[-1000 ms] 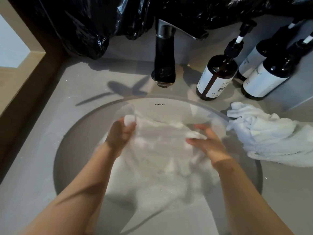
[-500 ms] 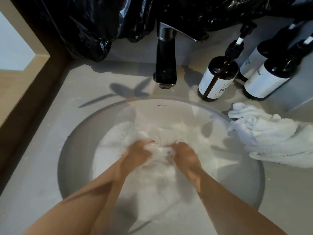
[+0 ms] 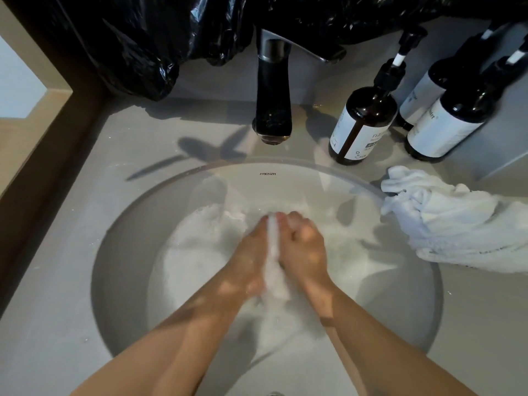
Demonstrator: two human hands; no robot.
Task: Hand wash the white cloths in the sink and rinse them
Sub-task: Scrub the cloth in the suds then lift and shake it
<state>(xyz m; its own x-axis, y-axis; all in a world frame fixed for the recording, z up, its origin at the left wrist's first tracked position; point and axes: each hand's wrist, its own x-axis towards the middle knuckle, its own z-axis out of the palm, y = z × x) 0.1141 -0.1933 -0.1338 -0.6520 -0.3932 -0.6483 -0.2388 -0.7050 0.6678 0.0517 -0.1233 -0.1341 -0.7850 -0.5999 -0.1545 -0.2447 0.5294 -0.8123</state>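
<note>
Head view: my left hand [image 3: 251, 252] and right hand [image 3: 305, 248] have fingers clamped on the wet cloth [image 3: 273, 247]; hard rubbing could splash suds over the sink [image 3: 285, 184] rim.

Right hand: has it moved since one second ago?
Yes. The right hand moved left, away from the towel, to below the faucet, gripping the cloth against the left hand.

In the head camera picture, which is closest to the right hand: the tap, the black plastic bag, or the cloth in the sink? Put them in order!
1. The cloth in the sink: the right hand grips it, bunched against the left hand.
2. The tap: straight ahead, past the basin's back rim.
3. The black plastic bag: behind the tap, along the back.
</note>
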